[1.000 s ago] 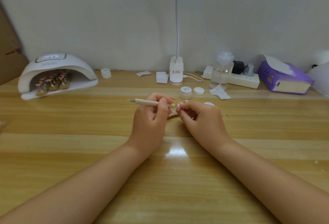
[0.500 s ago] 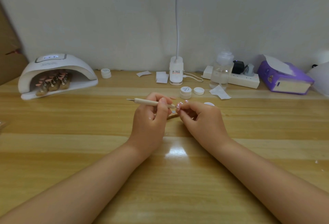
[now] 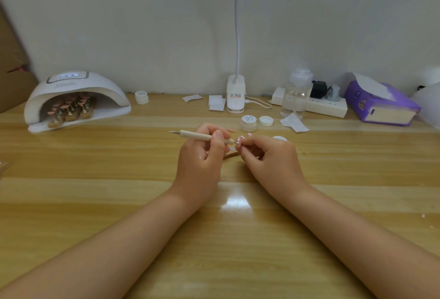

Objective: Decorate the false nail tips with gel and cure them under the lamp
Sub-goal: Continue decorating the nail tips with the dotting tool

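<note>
Head view shows the left hand (image 3: 201,156) gripping a dotting tool (image 3: 204,137) lying left-to-right, its tip touching the nail tip (image 3: 240,141) pinched by the right hand (image 3: 269,158) just beside it.

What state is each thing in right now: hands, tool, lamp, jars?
Left hand: grips the dotting tool.
Right hand: pinches a nail tip.
Curing lamp: display lit, nail tips on holders inside.
Gel jar: open, its lid beside it.
Far jar: closed.
</note>
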`<state>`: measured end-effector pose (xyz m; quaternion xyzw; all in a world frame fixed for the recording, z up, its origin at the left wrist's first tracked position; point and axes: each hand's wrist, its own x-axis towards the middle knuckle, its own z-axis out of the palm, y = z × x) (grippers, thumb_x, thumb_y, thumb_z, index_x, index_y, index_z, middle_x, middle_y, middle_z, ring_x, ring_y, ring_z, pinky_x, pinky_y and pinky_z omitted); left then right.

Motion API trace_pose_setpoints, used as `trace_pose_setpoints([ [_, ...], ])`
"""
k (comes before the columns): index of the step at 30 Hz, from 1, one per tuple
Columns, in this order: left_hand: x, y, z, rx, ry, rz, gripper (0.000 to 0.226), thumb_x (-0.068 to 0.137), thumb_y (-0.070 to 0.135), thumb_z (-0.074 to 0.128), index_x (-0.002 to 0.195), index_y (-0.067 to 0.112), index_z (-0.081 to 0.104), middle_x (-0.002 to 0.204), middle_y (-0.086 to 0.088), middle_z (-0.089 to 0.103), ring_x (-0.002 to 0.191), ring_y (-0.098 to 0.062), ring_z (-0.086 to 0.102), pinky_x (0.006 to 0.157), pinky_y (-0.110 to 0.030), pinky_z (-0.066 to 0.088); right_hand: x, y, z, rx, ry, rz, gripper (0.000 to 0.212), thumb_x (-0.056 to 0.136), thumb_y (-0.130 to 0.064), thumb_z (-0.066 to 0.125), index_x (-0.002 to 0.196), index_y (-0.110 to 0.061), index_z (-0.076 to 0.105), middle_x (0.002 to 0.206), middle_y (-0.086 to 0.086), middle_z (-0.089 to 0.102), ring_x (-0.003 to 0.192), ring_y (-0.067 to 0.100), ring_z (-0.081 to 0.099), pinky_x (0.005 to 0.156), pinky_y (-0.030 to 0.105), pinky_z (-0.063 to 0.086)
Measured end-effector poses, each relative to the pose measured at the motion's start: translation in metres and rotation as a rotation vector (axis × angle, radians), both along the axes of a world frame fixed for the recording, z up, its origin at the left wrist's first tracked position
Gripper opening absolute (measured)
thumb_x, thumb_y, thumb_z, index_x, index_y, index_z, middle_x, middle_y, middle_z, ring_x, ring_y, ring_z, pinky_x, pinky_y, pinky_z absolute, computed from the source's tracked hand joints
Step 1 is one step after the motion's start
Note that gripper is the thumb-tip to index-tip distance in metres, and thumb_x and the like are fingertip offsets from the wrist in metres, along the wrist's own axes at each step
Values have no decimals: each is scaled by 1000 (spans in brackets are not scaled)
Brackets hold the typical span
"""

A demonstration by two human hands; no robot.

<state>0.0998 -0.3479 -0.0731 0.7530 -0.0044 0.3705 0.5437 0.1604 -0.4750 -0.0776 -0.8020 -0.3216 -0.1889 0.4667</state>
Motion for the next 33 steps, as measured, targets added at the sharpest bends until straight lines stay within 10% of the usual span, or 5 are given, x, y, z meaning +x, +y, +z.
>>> trace_pose_setpoints([
  [33, -1, 0, 1, -59, -85, -39, 20, 90, 35, 44, 79, 26, 58, 70, 7, 65, 65, -2, 60, 61, -16, 47, 0, -1, 2, 18, 68, -21, 8, 85, -17, 68, 83, -13, 74, 65, -12, 64, 64, 0, 57, 61, 11, 42],
])
